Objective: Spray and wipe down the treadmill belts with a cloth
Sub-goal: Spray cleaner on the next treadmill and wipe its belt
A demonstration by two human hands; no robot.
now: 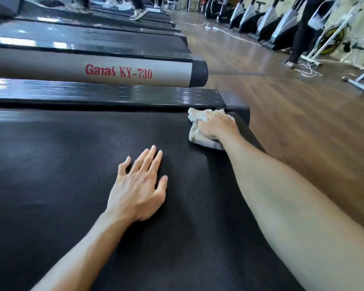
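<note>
Gym treadmill belt [72, 175]: right hand [216, 124] grips bunched cloth [194, 117] at rear corner; left hand [138, 185] flat, fingers spread. Advise overlapping strokes, firm pressure.

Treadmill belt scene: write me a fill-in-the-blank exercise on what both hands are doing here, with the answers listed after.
1. The right hand presses a crumpled white ____ onto the far end of the treadmill belt.
2. The left hand lies ____ on the belt with its fingers spread, holding nothing.
3. The red lettering on the grey side rail of the next treadmill reads Ganas ____.
4. The floor beside the treadmills looks like brown ____.

Missing words: cloth; flat; KY-730; wood
</note>
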